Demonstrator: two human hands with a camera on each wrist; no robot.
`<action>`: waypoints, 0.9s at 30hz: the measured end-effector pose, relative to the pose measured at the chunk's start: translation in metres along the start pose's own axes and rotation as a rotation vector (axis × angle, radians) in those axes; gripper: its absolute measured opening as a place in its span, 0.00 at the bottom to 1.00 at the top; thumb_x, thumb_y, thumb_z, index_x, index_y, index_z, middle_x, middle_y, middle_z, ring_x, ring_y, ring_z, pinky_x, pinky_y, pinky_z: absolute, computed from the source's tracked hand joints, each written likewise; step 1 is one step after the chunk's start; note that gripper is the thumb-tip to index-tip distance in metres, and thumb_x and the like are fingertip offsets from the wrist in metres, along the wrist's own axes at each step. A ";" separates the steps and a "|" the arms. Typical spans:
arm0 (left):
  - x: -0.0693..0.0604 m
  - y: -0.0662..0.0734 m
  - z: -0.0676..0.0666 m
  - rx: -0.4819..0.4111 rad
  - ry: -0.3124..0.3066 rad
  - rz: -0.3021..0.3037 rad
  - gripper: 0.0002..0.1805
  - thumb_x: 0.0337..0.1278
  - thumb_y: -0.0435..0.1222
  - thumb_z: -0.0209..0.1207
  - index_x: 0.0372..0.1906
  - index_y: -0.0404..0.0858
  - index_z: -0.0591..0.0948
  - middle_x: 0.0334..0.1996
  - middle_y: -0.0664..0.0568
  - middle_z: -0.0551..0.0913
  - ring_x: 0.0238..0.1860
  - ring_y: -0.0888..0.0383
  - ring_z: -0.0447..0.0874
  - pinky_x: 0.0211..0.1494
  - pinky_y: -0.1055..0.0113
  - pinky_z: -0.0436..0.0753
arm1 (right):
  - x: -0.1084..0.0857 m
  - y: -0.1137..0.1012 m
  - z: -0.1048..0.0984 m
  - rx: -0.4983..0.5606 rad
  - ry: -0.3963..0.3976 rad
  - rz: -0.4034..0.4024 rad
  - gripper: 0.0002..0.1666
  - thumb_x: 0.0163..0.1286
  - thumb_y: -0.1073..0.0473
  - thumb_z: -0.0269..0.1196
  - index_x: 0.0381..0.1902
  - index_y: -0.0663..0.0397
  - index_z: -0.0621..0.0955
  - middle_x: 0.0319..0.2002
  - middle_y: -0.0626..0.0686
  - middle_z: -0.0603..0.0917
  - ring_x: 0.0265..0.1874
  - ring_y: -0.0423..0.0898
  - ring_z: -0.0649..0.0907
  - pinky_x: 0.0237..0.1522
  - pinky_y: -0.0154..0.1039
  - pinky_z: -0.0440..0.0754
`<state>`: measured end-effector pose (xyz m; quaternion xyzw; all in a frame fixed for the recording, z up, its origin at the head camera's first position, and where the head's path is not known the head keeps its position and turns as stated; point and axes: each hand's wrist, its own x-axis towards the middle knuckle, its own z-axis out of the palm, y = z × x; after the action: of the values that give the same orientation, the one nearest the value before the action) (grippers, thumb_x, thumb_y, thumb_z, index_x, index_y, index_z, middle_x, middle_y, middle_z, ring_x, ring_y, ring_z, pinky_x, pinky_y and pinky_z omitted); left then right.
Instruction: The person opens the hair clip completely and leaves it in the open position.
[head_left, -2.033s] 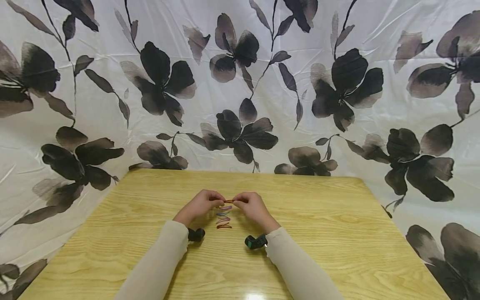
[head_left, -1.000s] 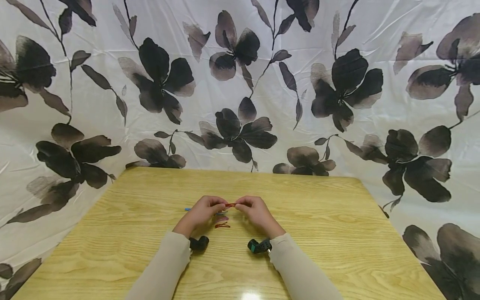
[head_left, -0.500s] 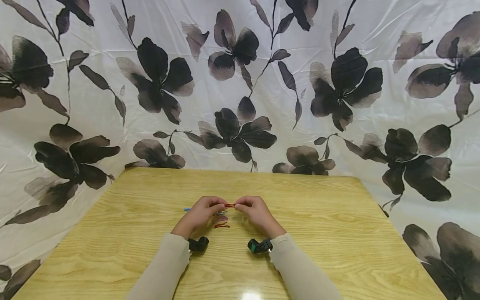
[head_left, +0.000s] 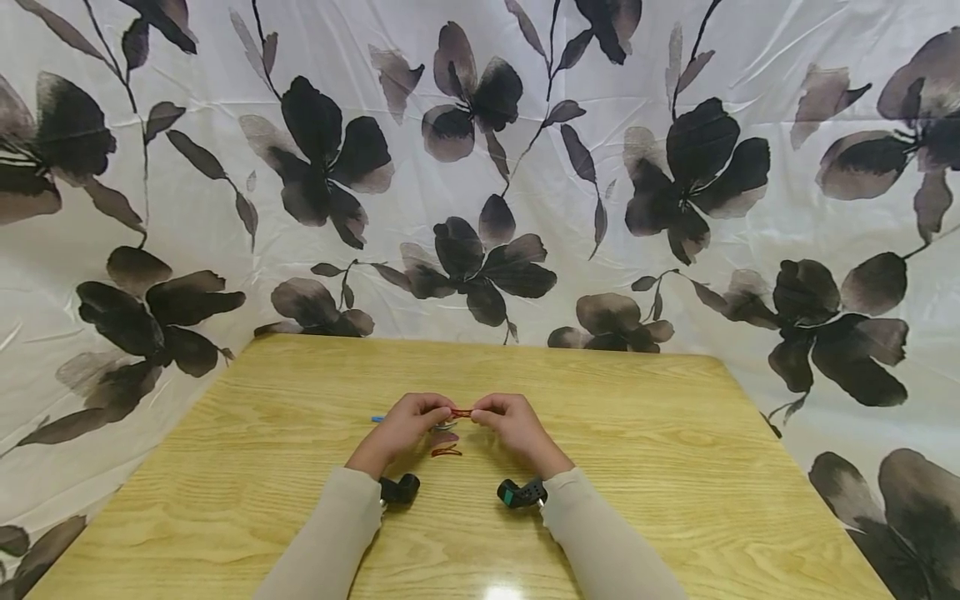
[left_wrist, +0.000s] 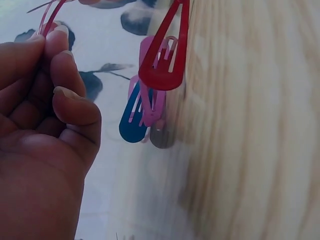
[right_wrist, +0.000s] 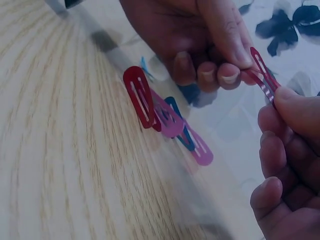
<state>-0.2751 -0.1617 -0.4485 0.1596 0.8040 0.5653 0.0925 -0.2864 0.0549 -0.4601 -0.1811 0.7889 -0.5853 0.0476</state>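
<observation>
A red snap hair clip (head_left: 461, 412) spans the gap between both hands above the table. My left hand (head_left: 405, 423) pinches one end with thumb and fingertips; my right hand (head_left: 516, 423) pinches the other. In the right wrist view the held clip's two strips (right_wrist: 261, 75) stand apart. Below the hands, snap clips lie in a row on the table: a red one (left_wrist: 165, 70) nearest me, then pink clips (right_wrist: 169, 122) and a blue one (left_wrist: 133, 120). From the head view, the left fingers partly cover the row's far end.
The wood-grain table (head_left: 637, 467) stretches out on both sides. A small blue object (head_left: 377, 419) shows beside the left wrist, mostly hidden. Dark wrist cameras (head_left: 521, 493) sit on both wrists. A floral cloth (head_left: 480, 167) hangs behind the table.
Since two seconds ago both hands have come slightly nearer me with the red clip, covering more of the row. The blue object by the left wrist has come into view. Lately the hands hold nearly still.
</observation>
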 end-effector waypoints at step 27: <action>0.004 -0.003 0.002 0.148 0.062 0.008 0.09 0.66 0.39 0.57 0.43 0.42 0.86 0.40 0.51 0.85 0.41 0.53 0.80 0.46 0.63 0.78 | -0.016 -0.026 -0.002 0.013 -0.002 0.014 0.10 0.68 0.62 0.62 0.40 0.65 0.84 0.35 0.49 0.84 0.34 0.53 0.78 0.38 0.48 0.77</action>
<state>-0.2782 -0.1595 -0.4518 0.1518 0.8453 0.5095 0.0531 -0.2659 0.0561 -0.4368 -0.1759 0.7863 -0.5898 0.0536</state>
